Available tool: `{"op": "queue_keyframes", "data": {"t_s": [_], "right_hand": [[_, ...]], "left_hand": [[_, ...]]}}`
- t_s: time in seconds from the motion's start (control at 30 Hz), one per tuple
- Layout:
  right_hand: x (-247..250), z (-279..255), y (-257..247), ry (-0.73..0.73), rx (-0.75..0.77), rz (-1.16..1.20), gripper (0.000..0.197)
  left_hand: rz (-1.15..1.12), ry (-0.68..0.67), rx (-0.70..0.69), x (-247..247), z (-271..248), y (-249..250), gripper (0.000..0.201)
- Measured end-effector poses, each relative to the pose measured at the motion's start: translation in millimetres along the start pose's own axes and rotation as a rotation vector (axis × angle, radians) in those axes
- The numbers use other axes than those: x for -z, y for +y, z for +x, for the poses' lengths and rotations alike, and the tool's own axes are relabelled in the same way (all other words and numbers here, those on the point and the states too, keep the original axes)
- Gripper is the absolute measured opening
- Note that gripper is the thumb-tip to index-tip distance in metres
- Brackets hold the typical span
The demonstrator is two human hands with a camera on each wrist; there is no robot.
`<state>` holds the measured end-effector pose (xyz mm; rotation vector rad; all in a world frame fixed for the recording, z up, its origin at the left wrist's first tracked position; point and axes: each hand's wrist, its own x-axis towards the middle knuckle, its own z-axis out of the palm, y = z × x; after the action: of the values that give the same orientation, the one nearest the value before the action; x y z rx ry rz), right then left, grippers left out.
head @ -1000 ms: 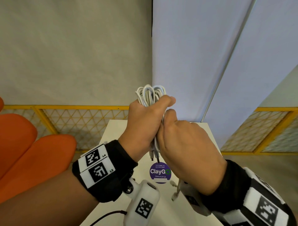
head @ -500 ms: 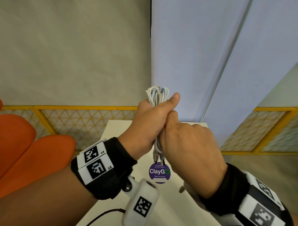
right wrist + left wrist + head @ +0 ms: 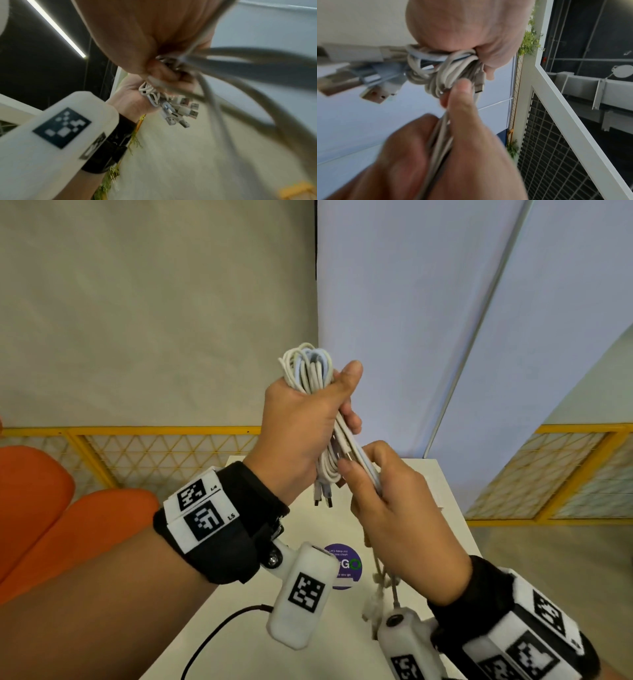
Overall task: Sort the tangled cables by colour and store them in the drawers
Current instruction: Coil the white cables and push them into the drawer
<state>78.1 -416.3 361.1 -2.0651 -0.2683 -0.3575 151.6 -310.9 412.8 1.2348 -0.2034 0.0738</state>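
Observation:
A bundle of white cables (image 3: 310, 371) is held up in the air above the table. My left hand (image 3: 301, 422) grips its upper part, with the loops sticking out above my thumb. Several USB plugs (image 3: 323, 501) hang below that fist, seen also as plugs (image 3: 185, 113) in the right wrist view. My right hand (image 3: 387, 501) holds the bundle's lower strands (image 3: 368, 470) just below and right of the left hand. More strands (image 3: 380, 580) trail down under my right wrist. The white cables (image 3: 443, 70) fill the left wrist view between both hands. No drawers are in view.
A white table (image 3: 442, 494) lies below the hands, with a round purple sticker (image 3: 346, 566) on it and a thin dark cable (image 3: 212, 642) near its front. An orange seat (image 3: 68, 525) stands at the left. Yellow mesh fencing (image 3: 164, 453) runs behind.
My right hand has slid down and to the right along the bundle, away from the left hand. The bundle's lower strands now slant toward it, and the plugs hang in plain sight.

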Motion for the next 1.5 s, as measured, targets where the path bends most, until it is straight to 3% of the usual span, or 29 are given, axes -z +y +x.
{"op": "queue_keyframes", "data": {"t_s": [0.1, 0.23, 0.33, 0.43, 0.53, 0.63, 0.73, 0.8, 0.97, 1.07, 1.17, 1.3, 1.4, 1.5], "right_hand": [[1.1, -6.4, 10.6, -0.069, -0.018, 0.108, 0.035], [-1.4, -19.7, 31.6, -0.144, 0.017, 0.033, 0.036], [-7.4, -32.9, 54.1, -0.255, -0.043, 0.092, 0.042], [-11.7, -42.8, 71.4, -0.274, -0.065, 0.082, 0.043], [-12.8, -46.3, 84.5, -0.287, -0.075, 0.056, 0.038], [-9.1, -51.7, 108.5, -0.463, -0.116, -0.202, 0.023], [3.9, -51.7, 121.4, -0.650, -0.258, -0.353, 0.069], [12.8, -42.2, 116.9, -0.605, -0.293, -0.320, 0.085], [32.5, -6.8, 63.3, -0.327, -0.200, 0.049, 0.077], [35.1, 10.7, 28.8, -0.300, -0.192, 0.269, 0.082], [28.6, 24.4, 8.4, -0.374, -0.208, 0.257, 0.071], [18.3, 32.8, -3.1, -0.349, -0.173, 0.237, 0.044], [13.6, 33.1, -4.1, -0.353, -0.126, 0.266, 0.050], [4.7, 32.4, -1.3, -0.268, -0.051, 0.170, 0.053]], "left_hand": [[-0.054, 0.006, -0.014, 4.0, 7.1, 5.8, 0.027], [-0.041, -0.011, -0.032, 9.7, 12.7, 14.6, 0.028], [-0.017, -0.017, -0.091, 15.4, 19.3, 23.9, 0.029], [0.028, -0.019, -0.161, 19.7, 24.1, 29.8, 0.030], [0.076, 0.005, -0.195, 21.1, 25.8, 29.0, 0.033], [0.109, 0.007, -0.208, 25.5, 28.5, 26.9, 0.034], [0.201, -0.010, -0.230, 28.6, 27.8, 22.3, 0.025], [0.244, -0.020, -0.236, 27.7, 25.1, 15.2, 0.019], [0.298, -0.067, -0.211, 21.5, 16.0, -6.3, 0.021], [0.321, -0.137, -0.174, 16.8, 10.9, -15.5, 0.026], [0.330, -0.195, -0.139, 11.0, 1.7, -22.8, 0.027], [0.290, -0.242, -0.079, 4.2, -10.9, -27.6, 0.025], [0.245, -0.249, -0.024, 1.2, -17.1, -24.8, 0.026], [0.225, -0.227, -0.035, -2.7, -22.2, -22.0, 0.026]]}}
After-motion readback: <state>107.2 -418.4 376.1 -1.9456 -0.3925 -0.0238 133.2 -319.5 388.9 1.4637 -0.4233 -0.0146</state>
